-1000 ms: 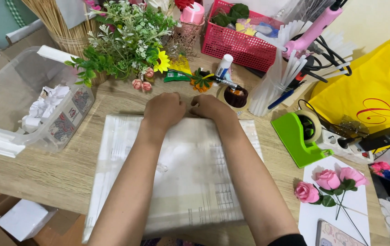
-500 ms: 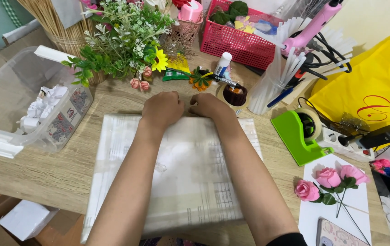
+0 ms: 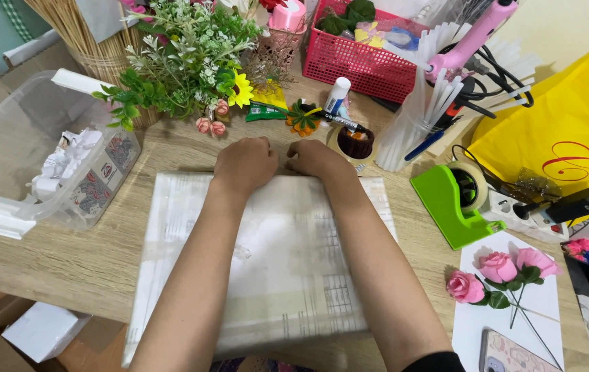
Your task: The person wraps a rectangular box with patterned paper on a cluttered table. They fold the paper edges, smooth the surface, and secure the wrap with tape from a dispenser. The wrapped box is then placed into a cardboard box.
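Hands, L (image 3: 245, 164) & R (image 3: 318, 158), fingers curled on paper sheet's (image 3: 274, 275) far edge, cluttered wood table (image 3: 67, 255).

Bright, even light fills the scene, casting only soft shadows. The near forearms blur slightly. Wide-angle distortion bends the left and right edges.

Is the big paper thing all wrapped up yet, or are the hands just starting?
Just starting, it looks like. Done: the flat paper stack in clear film lies squarely on the table. In hand: the left hand and right hand grip its far edge, side by side. Left: the pink roses and the green tape dispenser lie untouched.
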